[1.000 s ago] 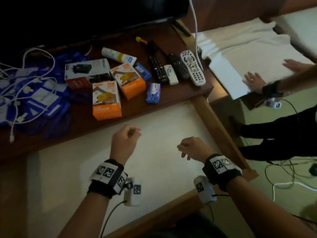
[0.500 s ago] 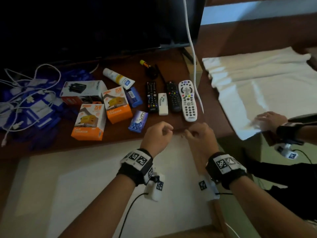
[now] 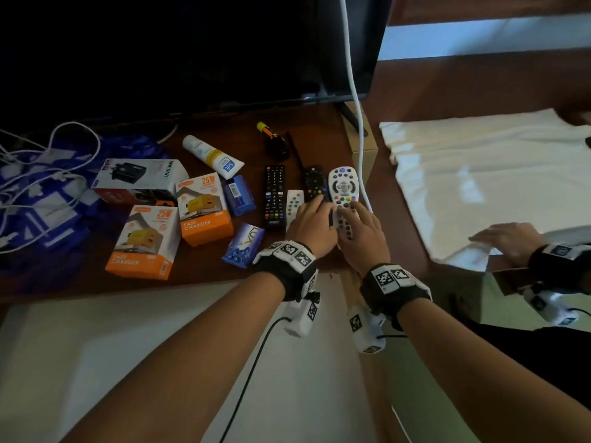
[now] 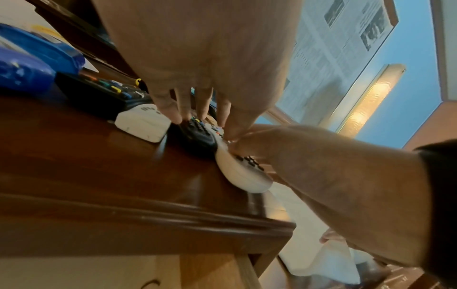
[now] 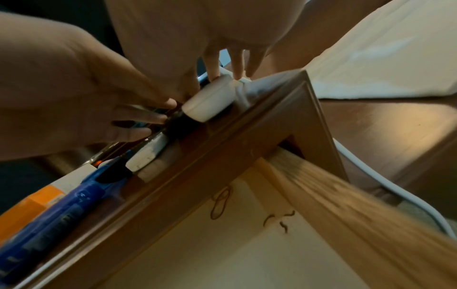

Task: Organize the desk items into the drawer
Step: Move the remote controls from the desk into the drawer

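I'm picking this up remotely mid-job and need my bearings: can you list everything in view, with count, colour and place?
Remotes: 4; long black, small white, black, large white; desk, right.
Charger boxes: 2, orange; desk centre-left.
Grey box: 1; behind them.
Tube: 1, white; desk rear.
Blue packets: 2; beside boxes.
Cables: white, tangled; far left.
Drawer: open, pale interior; below desk.
White cloth: right.
Another person's hand: on cloth.
Left hand: on black remote.
Right hand: on large white remote.

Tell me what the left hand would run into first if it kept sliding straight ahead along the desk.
The left hand points up the black remote already under its fingertips, so it would likely ride along that. Beyond lies bare desk, then the TV; depth is unclear.
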Demonstrator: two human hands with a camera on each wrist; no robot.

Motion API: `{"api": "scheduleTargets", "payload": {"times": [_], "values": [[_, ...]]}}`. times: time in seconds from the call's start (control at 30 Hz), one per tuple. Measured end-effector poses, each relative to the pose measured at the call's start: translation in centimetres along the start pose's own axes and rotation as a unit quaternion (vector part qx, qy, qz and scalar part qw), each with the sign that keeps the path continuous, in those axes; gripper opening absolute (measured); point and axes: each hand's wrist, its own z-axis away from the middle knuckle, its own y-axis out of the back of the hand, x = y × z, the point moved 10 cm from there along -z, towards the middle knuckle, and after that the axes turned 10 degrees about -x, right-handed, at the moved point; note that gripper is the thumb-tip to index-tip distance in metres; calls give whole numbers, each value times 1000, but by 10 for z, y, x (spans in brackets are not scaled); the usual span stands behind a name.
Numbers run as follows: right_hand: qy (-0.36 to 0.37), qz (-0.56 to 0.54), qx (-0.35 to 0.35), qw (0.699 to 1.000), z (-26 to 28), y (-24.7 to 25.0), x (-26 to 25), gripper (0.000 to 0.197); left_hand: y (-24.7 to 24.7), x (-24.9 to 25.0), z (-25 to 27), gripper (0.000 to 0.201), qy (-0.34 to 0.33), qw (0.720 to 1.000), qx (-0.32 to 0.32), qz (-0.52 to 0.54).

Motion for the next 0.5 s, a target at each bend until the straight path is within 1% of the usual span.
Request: {"api": "scheduleTargets", "payload": {"times": [0.07,0.17,0.23,0.27,0.37,0.43,0.5], "values": [[0,-23,13,1000,6,2,2,42,-5,1,-2,52,12,999,-15,-31],[2,-44,36,998,21,7,4,36,-8,1,0,53,16,997,-2,-70],[14,-41,58,997,34,10,3,33,-9,0,3,53,16,996,16,-81],[20,-38,63,997,39,9,2,34,-10,-1,4,52,17,996,24,-82],[38,-23,63,997,53,3,0,41,-9,0,10,44,9,993,66,-96],[45,-12,64,997,60,3,-2,41,-8,1,17,37,11,988,103,-113],[48,-12,60,997,65,4,-2,40,-8,0,23,35,20,984,121,-131]]}}
